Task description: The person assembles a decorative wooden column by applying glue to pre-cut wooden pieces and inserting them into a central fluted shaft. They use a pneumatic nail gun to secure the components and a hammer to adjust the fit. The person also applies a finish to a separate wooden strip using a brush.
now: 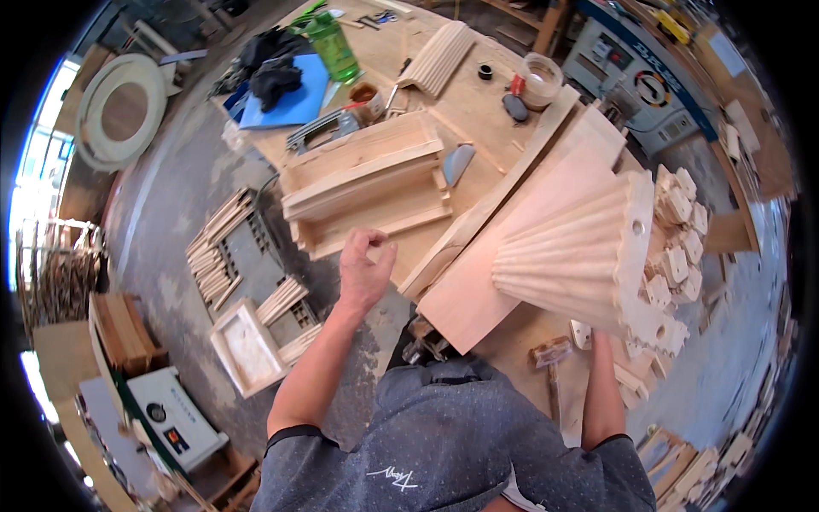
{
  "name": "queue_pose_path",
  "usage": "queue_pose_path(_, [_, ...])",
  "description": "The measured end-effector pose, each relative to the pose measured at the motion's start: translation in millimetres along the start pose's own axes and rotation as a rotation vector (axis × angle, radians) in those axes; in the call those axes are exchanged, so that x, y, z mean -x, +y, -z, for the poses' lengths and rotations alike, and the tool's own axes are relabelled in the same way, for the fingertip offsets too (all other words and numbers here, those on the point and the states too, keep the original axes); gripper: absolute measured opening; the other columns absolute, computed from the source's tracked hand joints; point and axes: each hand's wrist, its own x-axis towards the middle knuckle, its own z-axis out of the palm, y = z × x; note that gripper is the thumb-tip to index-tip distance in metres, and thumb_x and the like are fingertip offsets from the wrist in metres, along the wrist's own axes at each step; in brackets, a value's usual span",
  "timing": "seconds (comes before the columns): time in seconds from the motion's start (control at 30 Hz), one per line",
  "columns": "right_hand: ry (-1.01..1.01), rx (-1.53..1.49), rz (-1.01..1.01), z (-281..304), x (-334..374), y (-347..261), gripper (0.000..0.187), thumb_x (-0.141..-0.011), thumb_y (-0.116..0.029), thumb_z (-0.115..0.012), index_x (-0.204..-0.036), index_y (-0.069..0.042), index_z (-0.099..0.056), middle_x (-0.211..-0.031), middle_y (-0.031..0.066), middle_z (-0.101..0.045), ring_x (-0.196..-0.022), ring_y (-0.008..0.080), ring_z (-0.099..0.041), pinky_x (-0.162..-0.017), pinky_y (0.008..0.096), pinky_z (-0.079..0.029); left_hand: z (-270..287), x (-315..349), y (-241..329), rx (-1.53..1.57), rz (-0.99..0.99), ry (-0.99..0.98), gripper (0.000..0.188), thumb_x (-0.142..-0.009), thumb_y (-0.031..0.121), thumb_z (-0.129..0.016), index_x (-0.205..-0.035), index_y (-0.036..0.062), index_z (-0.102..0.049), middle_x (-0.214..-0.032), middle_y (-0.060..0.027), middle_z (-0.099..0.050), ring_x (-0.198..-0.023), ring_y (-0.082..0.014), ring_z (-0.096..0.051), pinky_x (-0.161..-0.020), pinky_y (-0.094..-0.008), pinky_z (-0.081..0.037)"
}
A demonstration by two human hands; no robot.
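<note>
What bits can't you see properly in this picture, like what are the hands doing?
In the head view:
- Right hand: hidden by the fan-shaped ridged wooden piece; only the forearm shows.
- Left hand: its fingers are curled, so whether they pinch something tiny is too small to tell.
- Wooden blocks: some partly hidden by that ridged piece.
- Dark little things at the far end: too small to name.

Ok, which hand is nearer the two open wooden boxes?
Left. The left hand is at the near side of the wooden boxes, contact unclear. The right forearm is farther off to the right, its hand hidden behind the fluted wood piece.
</note>
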Motion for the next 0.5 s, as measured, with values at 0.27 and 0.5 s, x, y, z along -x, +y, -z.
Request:
queue_pose_path(0.27, [-0.066,-0.171,-0.201,45,91,-30,0.058,-0.087,-0.009,-0.075,-0.139,0.005,-0.055,-0.132,0.0189,-0.064,-0.124,0.0285,-0.059,-0.107,0.0385,-0.045,2,-137,-72,-0.679,-0.235,-0.178,0.063,-0.073,0.024,-0.086,-0.127,0.0066,-0.058,-0.111,-0.0140,-0.064,-0.108,-0.0369,-0.062,-0.098,-0.0480,-0.046])
queue_pose_path(0.5, [-0.110,-0.211,-0.246,55,112,-75,0.056,-0.088,-0.009,-0.074,-0.138,0.005,-0.056,-0.127,0.0191,-0.066,-0.121,0.0282,-0.060,-0.106,0.0382,-0.046,11,-174,-115,-0.726,-0.187,-0.603,0.051,-0.073,0.028,-0.088,-0.107,0.0043,-0.058,-0.108,-0.0175,-0.067,-0.102,-0.0381,-0.066,-0.087,-0.0482,-0.053])
